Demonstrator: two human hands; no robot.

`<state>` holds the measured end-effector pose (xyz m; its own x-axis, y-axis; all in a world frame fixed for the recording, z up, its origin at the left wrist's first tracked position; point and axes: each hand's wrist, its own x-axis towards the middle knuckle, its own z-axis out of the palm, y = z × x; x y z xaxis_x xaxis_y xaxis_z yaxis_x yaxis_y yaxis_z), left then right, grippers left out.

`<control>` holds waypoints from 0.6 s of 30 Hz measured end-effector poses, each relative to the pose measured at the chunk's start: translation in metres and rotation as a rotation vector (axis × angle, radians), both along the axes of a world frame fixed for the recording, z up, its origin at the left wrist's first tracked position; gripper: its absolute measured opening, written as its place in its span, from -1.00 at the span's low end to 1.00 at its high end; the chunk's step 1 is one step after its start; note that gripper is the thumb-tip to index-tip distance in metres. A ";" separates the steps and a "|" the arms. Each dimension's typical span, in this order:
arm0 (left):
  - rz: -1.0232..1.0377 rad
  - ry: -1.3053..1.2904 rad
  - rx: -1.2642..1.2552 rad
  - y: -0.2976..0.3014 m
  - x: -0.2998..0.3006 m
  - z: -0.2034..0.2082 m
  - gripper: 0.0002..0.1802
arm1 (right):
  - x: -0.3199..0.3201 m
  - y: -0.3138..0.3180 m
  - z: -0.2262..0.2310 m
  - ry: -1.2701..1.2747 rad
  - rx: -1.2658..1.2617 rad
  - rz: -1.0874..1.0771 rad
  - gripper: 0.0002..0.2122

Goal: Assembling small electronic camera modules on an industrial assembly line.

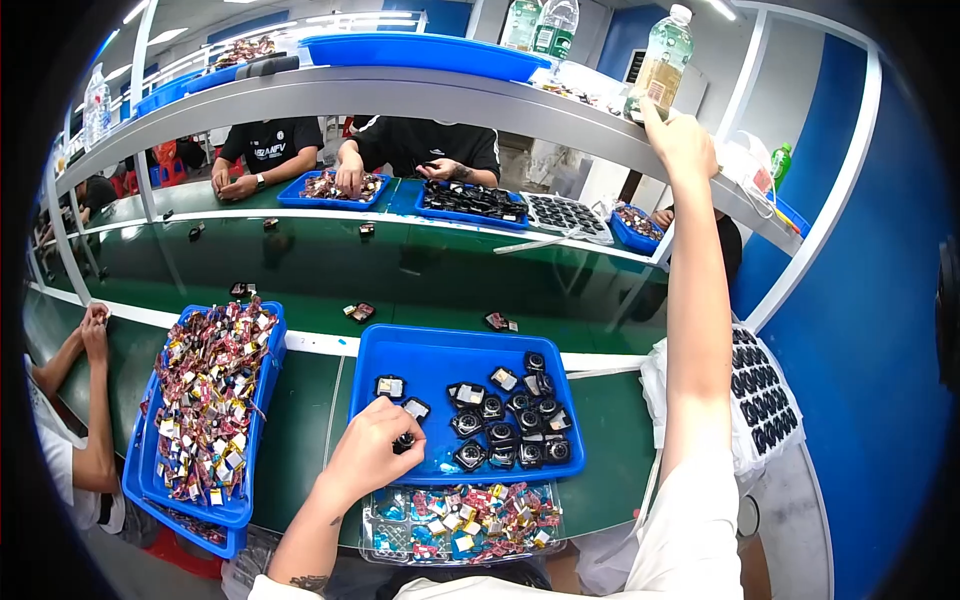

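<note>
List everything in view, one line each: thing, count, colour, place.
Middle tray: one, blue, front centre
Camera-like pieces: about twenty, mostly black, inside it
Left trays: at least two, blue, stacked
Small parts: many, red-yellow-white, heaped on top
Clear tray: one, transparent, near edge, holding similar parts
Far trays: three, blue, across
Moulded trays: at least two, white, right and across
Worktop: green, throughout
Shelf: grey, overhead
Bottles: at least five, clear or green, along shelf
Co-workers: several, dark or white clothing, left and across
Left hand: one, bare, over middle tray, grip on black piece
Right hand: one, bare, at shelf bottle, grip unclear
</note>
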<state>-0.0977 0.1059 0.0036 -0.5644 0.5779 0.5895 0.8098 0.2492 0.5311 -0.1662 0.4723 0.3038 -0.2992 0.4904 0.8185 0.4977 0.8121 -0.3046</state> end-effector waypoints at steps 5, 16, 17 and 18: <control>0.008 -0.017 -0.008 -0.001 0.003 -0.002 -0.90 | 0.001 0.009 -0.001 0.007 -0.012 0.384 -0.48; -0.029 -0.595 0.771 0.001 0.034 0.020 -0.95 | 0.106 -0.143 -0.156 0.079 -0.765 1.675 -0.71; -0.067 -0.657 0.850 0.006 0.040 0.027 -0.94 | 0.113 -0.151 -0.172 0.019 -0.802 1.713 -0.71; -0.075 -0.643 0.877 0.010 0.044 0.030 -0.94 | 0.121 -0.156 -0.184 -0.056 -0.869 1.744 -0.72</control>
